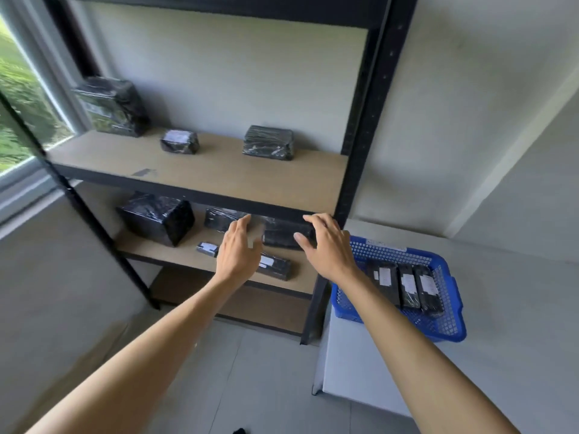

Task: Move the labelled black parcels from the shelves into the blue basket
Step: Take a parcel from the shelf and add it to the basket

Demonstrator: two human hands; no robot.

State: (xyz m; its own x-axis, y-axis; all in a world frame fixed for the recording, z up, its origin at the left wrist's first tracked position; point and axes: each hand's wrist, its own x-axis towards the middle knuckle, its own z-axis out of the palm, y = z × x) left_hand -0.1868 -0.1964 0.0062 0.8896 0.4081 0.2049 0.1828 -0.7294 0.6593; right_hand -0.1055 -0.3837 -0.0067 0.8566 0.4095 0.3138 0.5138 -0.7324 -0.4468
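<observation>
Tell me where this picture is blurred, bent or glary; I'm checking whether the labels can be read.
Head view: daylight from the window at left washes out that edge; the wide lens bows the shelf post; both the left hand and right hand are motion-smeared; labels on the parcels in the blue basket show as white patches, unreadable.

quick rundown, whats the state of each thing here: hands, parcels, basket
left hand: open, empty, reaching toward the lower shelf
right hand: open, empty, fingers spread in front of a parcel
blue basket: on the white surface beside the rack, partly filled
parcels in basket: three, side by side, labels up
upper shelf parcels: three, untouched
lower shelf parcels: about five, still on the shelf
</observation>
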